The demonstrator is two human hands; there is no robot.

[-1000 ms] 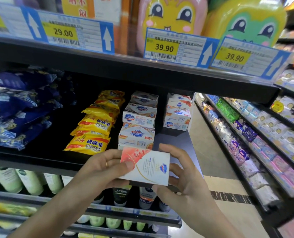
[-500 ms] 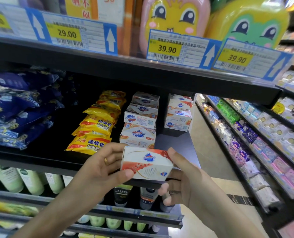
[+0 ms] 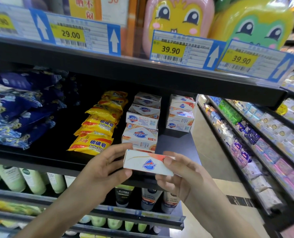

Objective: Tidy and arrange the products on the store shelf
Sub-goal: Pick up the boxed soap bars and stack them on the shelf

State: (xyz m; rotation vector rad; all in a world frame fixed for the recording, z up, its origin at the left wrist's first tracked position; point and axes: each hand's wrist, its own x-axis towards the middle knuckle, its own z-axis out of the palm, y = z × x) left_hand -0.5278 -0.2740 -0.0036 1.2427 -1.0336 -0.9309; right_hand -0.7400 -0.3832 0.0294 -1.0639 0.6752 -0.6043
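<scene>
Both hands — left hand [image 3: 103, 166], right hand [image 3: 182, 176] — grip one white-and-orange Safeguard soap box [image 3: 147, 163], logo upside down, just near two stacks of soap boxes [image 3: 142, 124] on the shelf [image 3: 175, 143].

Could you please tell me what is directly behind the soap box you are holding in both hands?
Behind the soap box sits a row of stacked Safeguard boxes on the black shelf. The held box hides the front stack's lower edge.
</scene>
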